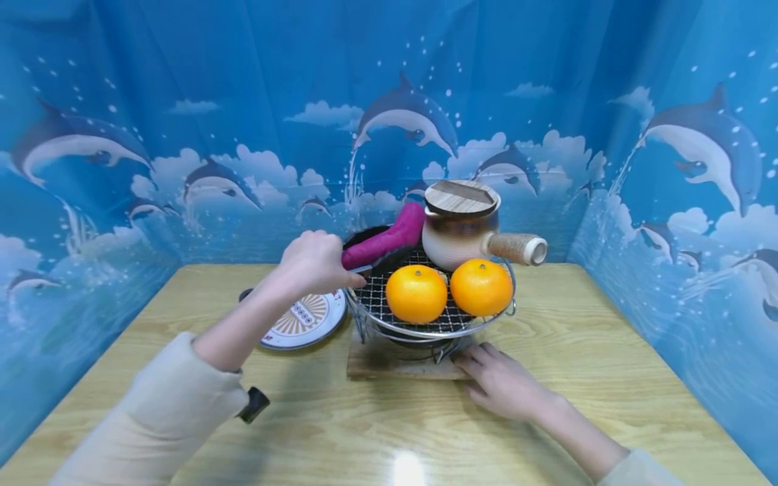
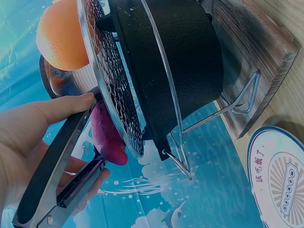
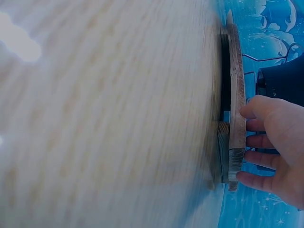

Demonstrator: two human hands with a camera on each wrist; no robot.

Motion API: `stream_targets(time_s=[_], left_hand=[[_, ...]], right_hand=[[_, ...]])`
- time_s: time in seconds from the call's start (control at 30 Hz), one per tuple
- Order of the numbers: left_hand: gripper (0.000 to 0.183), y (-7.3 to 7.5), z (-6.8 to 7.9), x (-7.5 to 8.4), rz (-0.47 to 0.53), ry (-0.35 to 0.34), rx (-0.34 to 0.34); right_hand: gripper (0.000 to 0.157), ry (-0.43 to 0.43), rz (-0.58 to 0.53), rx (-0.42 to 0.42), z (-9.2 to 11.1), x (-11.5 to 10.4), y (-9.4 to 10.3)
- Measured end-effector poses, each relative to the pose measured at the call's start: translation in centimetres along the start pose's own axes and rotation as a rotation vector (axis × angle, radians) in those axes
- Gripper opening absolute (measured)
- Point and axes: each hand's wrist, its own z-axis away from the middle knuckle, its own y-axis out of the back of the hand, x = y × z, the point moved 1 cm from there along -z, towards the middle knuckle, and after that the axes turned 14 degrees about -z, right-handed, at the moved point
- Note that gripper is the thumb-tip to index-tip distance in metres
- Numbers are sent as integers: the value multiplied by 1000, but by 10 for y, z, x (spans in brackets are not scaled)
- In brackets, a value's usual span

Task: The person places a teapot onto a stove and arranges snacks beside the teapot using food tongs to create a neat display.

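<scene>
My left hand [image 1: 313,263] holds black-handled metal tongs [image 2: 52,156], thumb on one arm and fingers on the other. Between the tongs' ends is a purple sweet potato [image 1: 385,243], at the left back of a round wire mesh grill [image 1: 373,297]. Two oranges [image 1: 416,293] sit side by side on the front of the mesh. The right hand [image 1: 504,381] rests its fingertips on the front right corner of the wooden board [image 1: 389,370], which lies under the black stove [image 2: 175,57].
Behind the oranges, a lidded clay pot [image 1: 450,239] stands on the mesh, its wrapped handle [image 1: 513,248] pointing right. A patterned white plate [image 1: 319,320] lies on the table left of the stove, partly behind the left forearm. Blue dolphin curtains [image 1: 273,101] surround the table.
</scene>
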Motion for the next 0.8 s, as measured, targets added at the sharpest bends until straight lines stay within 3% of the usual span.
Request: stream_targets(time_s=[0.8], left_hand=[[48, 0, -1, 1, -8, 25, 28]], right_hand=[[37, 0, 8, 13, -1, 0, 0]])
